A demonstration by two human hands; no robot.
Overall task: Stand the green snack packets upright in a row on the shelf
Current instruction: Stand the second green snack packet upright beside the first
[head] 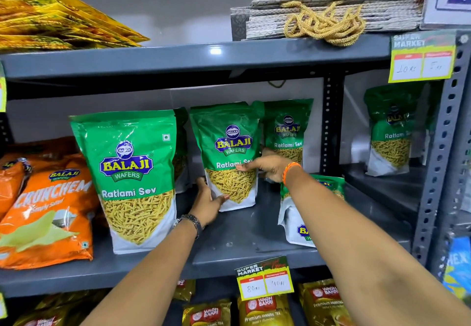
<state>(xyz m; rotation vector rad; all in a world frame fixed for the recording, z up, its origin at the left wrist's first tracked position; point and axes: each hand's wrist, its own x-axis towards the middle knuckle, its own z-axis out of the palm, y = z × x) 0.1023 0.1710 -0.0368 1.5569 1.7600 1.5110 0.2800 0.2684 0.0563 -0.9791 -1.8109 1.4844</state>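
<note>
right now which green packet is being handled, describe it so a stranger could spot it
On the grey middle shelf, look right of the big front Ratlami Sev packet beside the orange Crunchem bags. The handled packet stands upright further back, the only one with both hands on it: left hand at its base, right hand on its side.

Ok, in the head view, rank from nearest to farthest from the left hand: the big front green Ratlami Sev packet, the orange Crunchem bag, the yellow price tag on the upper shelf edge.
1. Big front green Ratlami Sev packet, just left of the left hand.
2. Orange Crunchem bag, farther left.
3. Yellow price tag, far upper right.
</note>
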